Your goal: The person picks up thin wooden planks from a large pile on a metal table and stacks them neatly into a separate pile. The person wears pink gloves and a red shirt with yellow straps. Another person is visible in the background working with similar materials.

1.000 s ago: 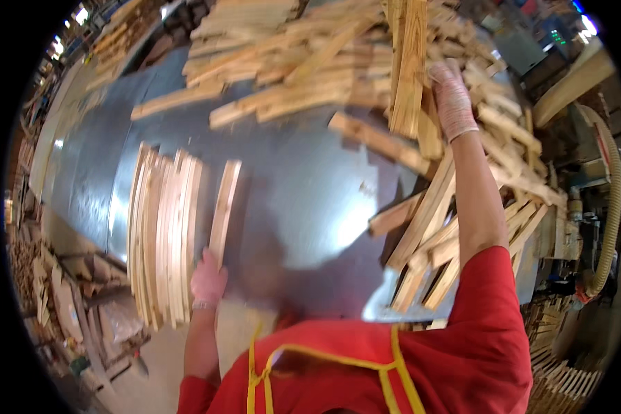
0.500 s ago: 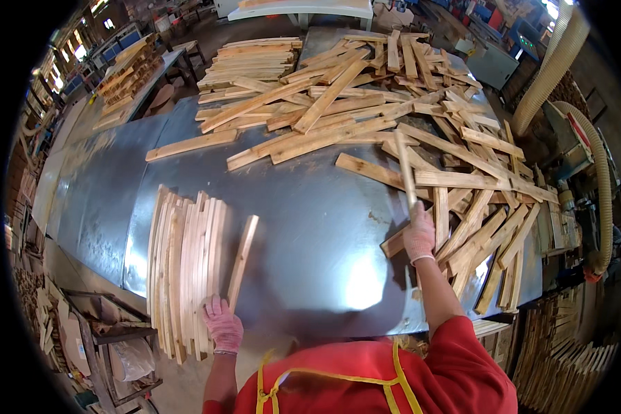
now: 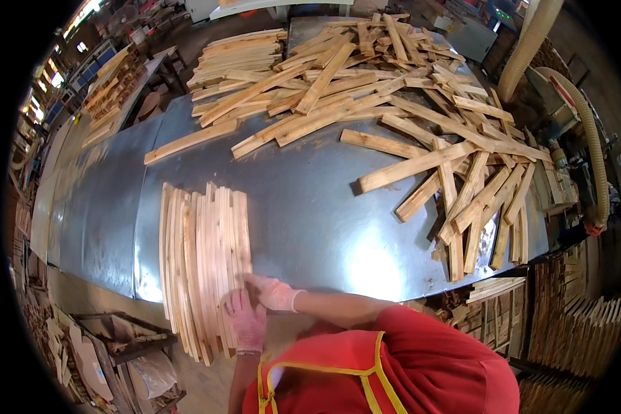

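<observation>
A row of light wooden strips (image 3: 203, 269), packed side by side, stands at the near left of the metal table, its near ends jutting past the edge. My left hand (image 3: 245, 323), in a pinkish work glove, rests at the right near end of the row, fingers laid out against the strips. Beside it, my right hand (image 3: 274, 292), gloved alike, comes in from the right with its fingers stretched toward the rightmost strip (image 3: 241, 231). Its fingertips are slightly blurred and appear to touch that strip; neither hand visibly grips one.
A loose heap of wooden strips (image 3: 366, 96) spreads over the far and right parts of the metal table (image 3: 303, 207). Stacked strips (image 3: 234, 55) lie at the far left. A ribbed hose (image 3: 593, 145) hangs at right, and a metal-framed stand (image 3: 127, 345) is at near left.
My right hand has left the heap, where it held a strip, and come to the row beside my left hand. The strip that leaned apart from the row no longer stands apart.
</observation>
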`<state>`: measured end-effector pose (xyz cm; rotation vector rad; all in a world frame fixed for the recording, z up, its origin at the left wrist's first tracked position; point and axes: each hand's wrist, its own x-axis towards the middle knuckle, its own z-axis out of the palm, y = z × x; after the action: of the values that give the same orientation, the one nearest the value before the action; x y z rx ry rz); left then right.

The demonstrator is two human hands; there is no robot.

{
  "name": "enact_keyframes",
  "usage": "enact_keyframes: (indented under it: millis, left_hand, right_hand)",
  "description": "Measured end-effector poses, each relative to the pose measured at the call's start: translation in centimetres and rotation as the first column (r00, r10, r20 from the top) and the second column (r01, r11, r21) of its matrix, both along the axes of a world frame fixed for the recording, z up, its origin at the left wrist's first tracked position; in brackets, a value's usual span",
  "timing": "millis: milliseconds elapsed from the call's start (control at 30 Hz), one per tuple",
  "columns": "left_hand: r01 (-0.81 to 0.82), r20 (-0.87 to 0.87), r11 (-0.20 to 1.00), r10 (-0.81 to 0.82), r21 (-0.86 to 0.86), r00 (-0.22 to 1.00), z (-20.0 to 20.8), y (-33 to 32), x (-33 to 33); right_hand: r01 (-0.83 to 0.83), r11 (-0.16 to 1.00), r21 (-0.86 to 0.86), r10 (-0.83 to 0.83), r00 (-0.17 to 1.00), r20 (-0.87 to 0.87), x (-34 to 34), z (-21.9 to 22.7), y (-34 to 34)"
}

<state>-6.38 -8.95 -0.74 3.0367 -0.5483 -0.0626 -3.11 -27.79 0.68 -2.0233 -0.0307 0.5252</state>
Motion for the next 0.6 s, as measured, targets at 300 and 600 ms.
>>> enact_keyframes:
  millis: [300, 600]
  left_hand:
    - [-0.100, -0.065, 0.993, 0.104, 0.065, 0.992, 0.6, -3.8, 1.3]
    - [0.368, -0.215, 0.913, -0.401, -0.178, 0.891, 3.7, -26.1, 1.2]
  right_hand:
    - [-0.152, 0.551, -0.820, 0.333, 0.942, 0.049, 5.2, 7.4, -34.4]
    - [-0.156, 0.817, -0.555, 0.397, 0.849, 0.347, 1.3, 1.6, -36.7]
